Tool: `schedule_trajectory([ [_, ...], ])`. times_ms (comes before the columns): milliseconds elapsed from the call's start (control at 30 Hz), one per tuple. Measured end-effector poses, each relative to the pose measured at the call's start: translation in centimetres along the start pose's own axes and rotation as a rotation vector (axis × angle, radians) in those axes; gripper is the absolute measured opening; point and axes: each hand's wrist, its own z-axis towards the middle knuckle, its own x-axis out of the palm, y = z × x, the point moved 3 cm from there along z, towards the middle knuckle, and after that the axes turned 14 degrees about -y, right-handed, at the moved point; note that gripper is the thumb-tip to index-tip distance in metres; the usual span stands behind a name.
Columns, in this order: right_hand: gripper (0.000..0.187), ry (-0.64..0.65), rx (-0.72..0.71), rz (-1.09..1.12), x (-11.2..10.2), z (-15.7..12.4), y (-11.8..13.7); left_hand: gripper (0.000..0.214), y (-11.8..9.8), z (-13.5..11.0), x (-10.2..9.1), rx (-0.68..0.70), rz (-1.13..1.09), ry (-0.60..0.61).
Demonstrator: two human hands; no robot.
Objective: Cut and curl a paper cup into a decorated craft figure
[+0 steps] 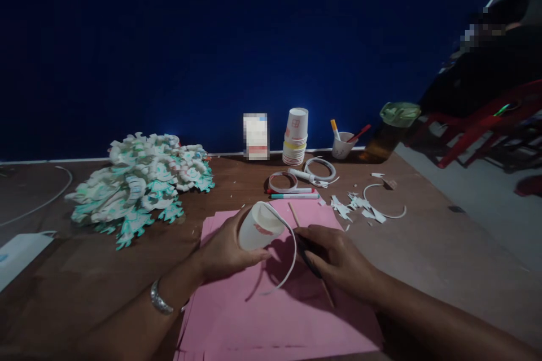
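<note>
My left hand is wrapped around a white paper cup, tilted with its open mouth toward the upper right. A thin white strip, seemingly the cup's rim, curls away from the mouth and hangs down on the right. In my right hand are dark-handled scissors, their blades at the cup's edge and partly hidden. Beneath both hands lies a stack of pink paper sheets. A thin wooden stick rests on the paper, passing under my right hand.
Cut paper figures are heaped at left. Behind the pink sheets are markers, tape rolls, a cup stack and a cup with pens. Paper scraps lie right. A person sits beyond a jar.
</note>
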Motion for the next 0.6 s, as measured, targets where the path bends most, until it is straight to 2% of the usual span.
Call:
schedule_trajectory([
  [100, 0.032, 0.017, 0.006, -0.026, 0.1, 0.1, 0.0, 0.073, 0.0, -0.2, 0.2, 0.003, -0.019, 0.029],
  [333, 0.014, 0.023, -0.012, -0.011, 0.0, 0.1, 0.4, 0.068, 0.0, -0.1, 0.2, -0.002, -0.032, 0.032],
  [467, 0.013, 0.016, -0.021, 0.015, 0.0, 0.1, 0.4, 0.061, 0.4, 0.1, 0.0, -0.062, -0.058, 0.026],
  [600, 0.014, 0.025, -0.014, 0.031, 0.1, 0.0, 0.3, 0.057, 1.5, 0.3, -0.1, -0.127, -0.148, 0.095],
])
